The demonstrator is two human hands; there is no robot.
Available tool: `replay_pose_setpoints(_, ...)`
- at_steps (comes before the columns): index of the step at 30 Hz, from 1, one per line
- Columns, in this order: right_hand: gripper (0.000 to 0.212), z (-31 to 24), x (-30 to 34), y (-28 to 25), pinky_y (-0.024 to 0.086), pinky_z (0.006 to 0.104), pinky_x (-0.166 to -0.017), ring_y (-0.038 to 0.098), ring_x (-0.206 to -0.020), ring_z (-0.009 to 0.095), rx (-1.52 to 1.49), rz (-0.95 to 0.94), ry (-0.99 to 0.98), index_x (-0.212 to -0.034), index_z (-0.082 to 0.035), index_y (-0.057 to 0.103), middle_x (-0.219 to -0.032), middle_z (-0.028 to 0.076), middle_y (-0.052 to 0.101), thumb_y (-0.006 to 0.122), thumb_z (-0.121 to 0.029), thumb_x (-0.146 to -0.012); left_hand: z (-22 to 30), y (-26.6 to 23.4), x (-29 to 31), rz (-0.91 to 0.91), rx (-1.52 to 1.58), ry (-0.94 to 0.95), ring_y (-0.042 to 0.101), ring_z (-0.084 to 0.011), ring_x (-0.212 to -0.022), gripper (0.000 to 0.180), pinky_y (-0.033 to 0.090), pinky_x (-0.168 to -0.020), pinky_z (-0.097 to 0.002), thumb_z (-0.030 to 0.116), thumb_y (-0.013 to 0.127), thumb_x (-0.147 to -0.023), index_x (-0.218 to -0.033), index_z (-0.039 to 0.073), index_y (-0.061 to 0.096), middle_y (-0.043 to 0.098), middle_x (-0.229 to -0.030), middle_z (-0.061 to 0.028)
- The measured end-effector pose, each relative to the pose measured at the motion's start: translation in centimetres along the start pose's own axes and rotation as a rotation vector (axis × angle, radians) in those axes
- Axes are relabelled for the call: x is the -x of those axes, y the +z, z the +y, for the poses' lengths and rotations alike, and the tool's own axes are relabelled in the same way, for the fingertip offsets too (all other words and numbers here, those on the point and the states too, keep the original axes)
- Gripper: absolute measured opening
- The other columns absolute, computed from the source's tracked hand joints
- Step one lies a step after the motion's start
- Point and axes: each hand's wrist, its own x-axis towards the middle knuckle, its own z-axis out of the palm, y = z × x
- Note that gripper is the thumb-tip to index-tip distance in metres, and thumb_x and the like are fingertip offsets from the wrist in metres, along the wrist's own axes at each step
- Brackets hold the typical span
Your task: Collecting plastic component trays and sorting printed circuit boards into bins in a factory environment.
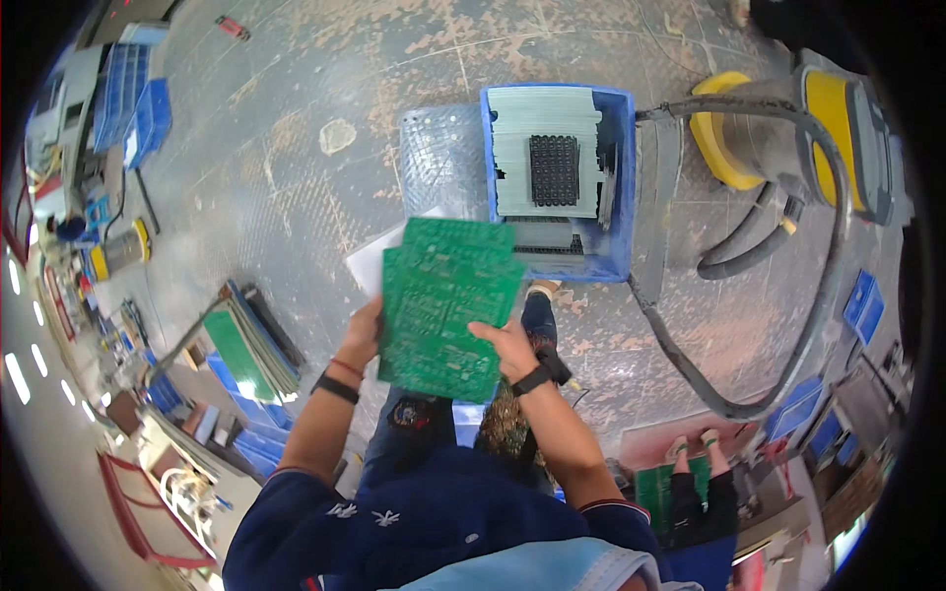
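In front of my body I hold green circuit boards (448,310), at least two, lying over one another with their edges out of line. My left hand (363,333) grips their left edge, its fingers partly hidden. My right hand (506,347) clasps the right edge, thumb on the top face and the other fingers underneath. A white sheet (369,264) sticks out past the boards' upper left side. Beyond them a blue crate (625,187) holds a pale green stack of thin sheets (512,148), with a black gridded block (555,170) on top.
A yellow and grey vacuum machine (729,138) with a thick dark hose (833,286) stands to the right. Left are more green boards (236,350) by blue bins (261,448). A metal floor plate (439,163) adjoins the crate. At lower right, another person's hands (695,445) are near a green board.
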Motion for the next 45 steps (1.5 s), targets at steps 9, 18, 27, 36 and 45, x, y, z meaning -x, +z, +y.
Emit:
replay_pose_setpoints(9,0.034,13.9,-20.4,-0.7,0.048,0.0403,-0.082,0.058,-0.092,0.026,-0.660,0.073,0.167,-0.111,0.000,0.052,-0.105,0.012,0.058,0.061,-0.008,-0.079,7.8,-8.2,-18.7,-0.082,-1.099,0.120,0.060,-0.0168,-0.076,0.032,0.047,-0.066,-0.0304,0.022,0.039,-0.091,-0.093,-0.003,0.058,0.063,-0.085,-0.0102)
replay_pose_setpoints(18,0.037,14.9,-31.2,-6.3,0.046,0.0417,-0.085,0.057,-0.096,0.028,-0.908,0.179,0.030,-0.113,0.001,0.049,-0.110,0.015,0.057,0.062,-0.016,-0.082,6.9,-4.3,-31.6,0.040,-0.289,-0.252,0.058,-0.0200,-0.077,0.030,0.049,-0.070,-0.0346,0.021,0.042,-0.091,-0.107,-0.004,0.051,0.058,-0.092,-0.0110)
replay_pose_setpoints(27,0.039,12.7,-32.2,-5.1,0.049,0.0389,-0.081,0.059,-0.092,0.026,-0.942,0.216,0.068,-0.112,0.000,0.050,-0.106,0.014,0.058,0.063,-0.020,-0.081,5.0,-2.4,-32.2,0.076,-0.178,-0.092,0.057,-0.0214,-0.091,0.034,0.047,-0.079,-0.0333,0.017,0.038,-0.093,-0.114,-0.008,0.046,0.057,-0.102,-0.0133)
replay_pose_setpoints(36,0.035,14.0,-33.3,-5.8,0.050,0.0408,-0.079,0.059,-0.091,0.028,-0.991,0.262,0.085,-0.109,0.002,0.051,-0.103,0.017,0.058,0.061,-0.018,-0.083,6.6,-2.1,-33.1,-0.056,-0.474,-0.119,0.057,-0.0193,-0.089,0.031,0.046,-0.079,-0.0321,0.015,0.041,-0.091,-0.110,-0.007,0.050,0.059,-0.099,-0.0115)
replay_pose_setpoints(45,0.031,16.2,-30.6,-4.2,0.049,0.0352,-0.076,0.059,-0.087,0.023,-0.760,0.341,-0.120,-0.107,0.001,0.053,-0.100,0.010,0.060,0.063,-0.008,-0.079,8.7,-10.1,-29.0,0.270,-0.359,0.082,0.058,-0.0319,-0.092,0.035,0.053,-0.072,-0.0380,0.015,0.038,-0.092,-0.117,-0.009,0.037,0.053,-0.105,-0.0188)
